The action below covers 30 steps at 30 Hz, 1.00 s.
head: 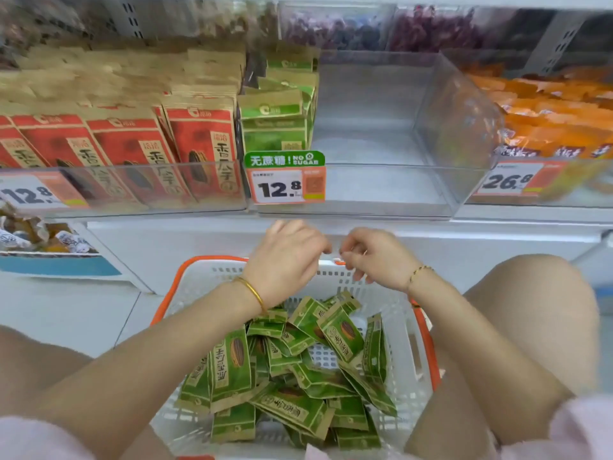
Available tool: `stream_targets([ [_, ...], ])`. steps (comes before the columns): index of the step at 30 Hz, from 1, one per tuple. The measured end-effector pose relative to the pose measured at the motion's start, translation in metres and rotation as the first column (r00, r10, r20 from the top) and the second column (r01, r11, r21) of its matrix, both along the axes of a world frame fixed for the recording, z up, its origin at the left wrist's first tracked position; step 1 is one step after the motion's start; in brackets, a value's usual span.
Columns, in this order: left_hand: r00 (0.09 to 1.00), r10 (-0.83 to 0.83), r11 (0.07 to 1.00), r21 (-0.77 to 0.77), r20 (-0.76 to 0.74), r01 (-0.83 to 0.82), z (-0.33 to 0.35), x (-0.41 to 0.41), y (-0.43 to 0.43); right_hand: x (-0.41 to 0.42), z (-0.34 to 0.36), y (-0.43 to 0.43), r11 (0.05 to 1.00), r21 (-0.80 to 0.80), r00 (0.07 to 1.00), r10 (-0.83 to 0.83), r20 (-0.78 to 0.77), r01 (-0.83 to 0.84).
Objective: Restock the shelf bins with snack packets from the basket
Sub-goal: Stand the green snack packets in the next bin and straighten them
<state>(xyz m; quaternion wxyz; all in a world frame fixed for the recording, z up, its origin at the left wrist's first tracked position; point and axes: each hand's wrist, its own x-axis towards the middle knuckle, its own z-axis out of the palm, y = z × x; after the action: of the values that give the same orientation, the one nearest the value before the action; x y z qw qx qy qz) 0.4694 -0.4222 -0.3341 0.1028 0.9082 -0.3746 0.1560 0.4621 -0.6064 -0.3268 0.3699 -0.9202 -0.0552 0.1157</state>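
A white basket with an orange rim (199, 280) stands on the floor between my knees, filled with several green snack packets (298, 370). Both hands hover over its far edge, close together, fingers loosely curled and holding nothing: my left hand (285, 257) and my right hand (374, 257). Above them, a clear shelf bin (381, 187) has a short row of green packets (275, 121) standing at its left side; the rest of the bin is bare. A green "no sugar" price tag (285, 177) reading 12.8 hangs on its front.
Red packets (132, 151) fill the bin to the left, orange packets (547, 117) the bin to the right. A lower bin of wrapped sweets (36, 237) sits at the left. My bare knees flank the basket, and white shelf front lies behind it.
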Motion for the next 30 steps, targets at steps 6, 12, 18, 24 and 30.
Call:
stream_targets([
  [6, 0.891, 0.172, 0.956, 0.29, -0.419, -0.048, -0.063, 0.004, 0.003, 0.013, -0.129, 0.011, 0.879, -0.414, 0.936, 0.092, -0.339, -0.236],
  [12, 0.799, 0.271, 0.936, 0.339, -0.537, -0.089, -0.087, 0.015, 0.027, 0.025, -0.196, 0.033, 0.894, -0.355, 0.943, 0.176, -0.282, -0.273],
  [18, 0.758, 0.284, 0.95, 0.281, -0.587, -0.138, -0.091, 0.02, 0.034, 0.04, -0.226, 0.057, 0.879, -0.406, 0.954, 0.151, -0.26, -0.25],
  [24, 0.65, 0.311, 0.95, 0.222, -0.694, -0.217, -0.084, 0.018, 0.028, 0.049, -0.183, 0.043, 0.902, -0.383, 0.953, 0.088, -0.291, -0.2],
  [30, 0.542, 0.272, 0.952, 0.139, -0.795, -0.274, -0.054, 0.012, 0.014, 0.03, -0.071, 0.025, 0.981, -0.136, 0.98, 0.119, -0.16, -0.141],
])
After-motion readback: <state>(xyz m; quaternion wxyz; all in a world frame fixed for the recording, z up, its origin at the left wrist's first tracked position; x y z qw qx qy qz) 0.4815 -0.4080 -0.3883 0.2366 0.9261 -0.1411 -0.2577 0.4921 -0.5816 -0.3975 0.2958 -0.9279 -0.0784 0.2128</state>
